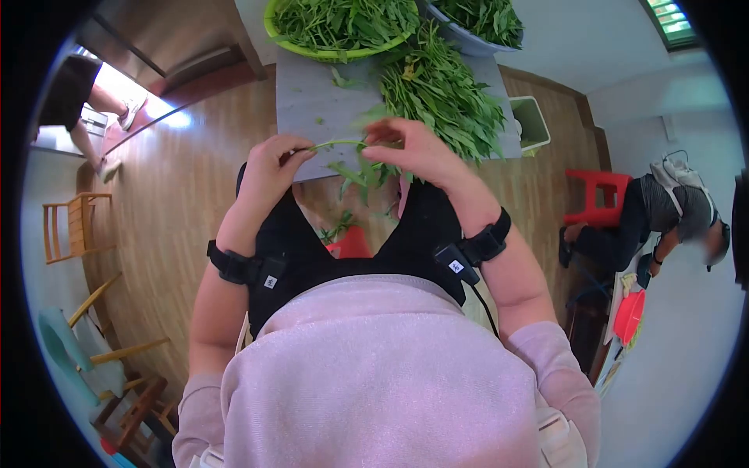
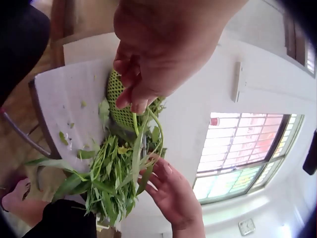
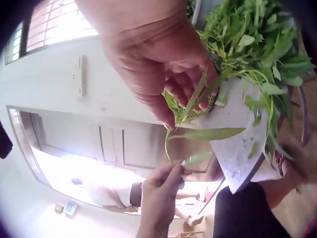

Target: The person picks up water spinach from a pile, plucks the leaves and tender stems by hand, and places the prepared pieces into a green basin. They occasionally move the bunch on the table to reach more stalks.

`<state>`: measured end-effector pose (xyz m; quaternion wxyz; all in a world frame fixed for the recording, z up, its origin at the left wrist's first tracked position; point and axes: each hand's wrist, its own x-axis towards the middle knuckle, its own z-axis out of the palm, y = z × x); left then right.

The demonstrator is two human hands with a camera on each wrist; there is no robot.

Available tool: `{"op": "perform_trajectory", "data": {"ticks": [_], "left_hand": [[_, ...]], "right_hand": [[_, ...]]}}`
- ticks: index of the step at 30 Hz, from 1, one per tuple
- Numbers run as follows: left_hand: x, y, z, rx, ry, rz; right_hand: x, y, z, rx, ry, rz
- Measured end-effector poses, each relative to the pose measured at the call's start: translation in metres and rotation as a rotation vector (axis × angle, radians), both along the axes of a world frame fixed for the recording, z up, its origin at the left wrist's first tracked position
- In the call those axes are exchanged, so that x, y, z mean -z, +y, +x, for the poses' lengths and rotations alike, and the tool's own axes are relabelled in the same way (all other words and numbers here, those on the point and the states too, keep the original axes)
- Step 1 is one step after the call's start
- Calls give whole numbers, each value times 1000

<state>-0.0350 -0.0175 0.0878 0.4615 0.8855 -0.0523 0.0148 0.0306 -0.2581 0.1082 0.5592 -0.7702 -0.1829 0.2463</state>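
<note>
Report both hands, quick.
Left hand: pinching a green stem.
Right hand: loosely curved at the same green stem; whether it grips can't be told.

The left forearm (image 1: 209, 312) and right forearm (image 1: 511, 273) reached far, angling inward. The left hand (image 1: 275, 162) pinched, thumb against forefinger; to its right, the right hand (image 1: 421, 156) had loosely bent fingers, thumb apart.

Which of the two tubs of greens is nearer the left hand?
The yellow-green tub, ahead of the left hand; the grey-blue tub sits farther to the right.
</note>
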Motion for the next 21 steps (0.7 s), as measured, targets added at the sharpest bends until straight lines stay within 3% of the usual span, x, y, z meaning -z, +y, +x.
{"op": "perform_trajectory", "data": {"ticks": [1, 4, 6, 10, 12, 13, 15, 16, 18, 19, 21], "left_hand": [[10, 8, -5, -46, 48, -125], [25, 30, -19, -131, 127, -298], [32, 40, -26, -171, 158, -351], [42, 52, -35, -232, 146, -499], [43, 59, -40, -241, 153, -524], [44, 61, -41, -255, 166, -543], [43, 64, -41, -278, 180, -567], [41, 65, -42, -297, 211, -565], [42, 68, -41, -307, 242, -561], [46, 72, -39, -282, 232, -557], [50, 72, -39, -281, 230, -574]], "right_hand": [[0, -1, 3, 48, -188, -137], [-23, -1, 20, 179, -299, -185], [-45, 3, 39, 277, -147, 14], [-99, 27, 64, 340, -720, 143], [-143, 2, 86, -182, -677, 155], [-138, 26, 87, -198, -668, 155], [-119, 86, 96, 629, -1087, 539], [-95, 90, 111, 620, -1081, 538], [-2, 81, 142, 189, -1011, -75], [18, 81, 150, -24, -947, -373], [1, 89, 101, 60, -672, -400]]}}
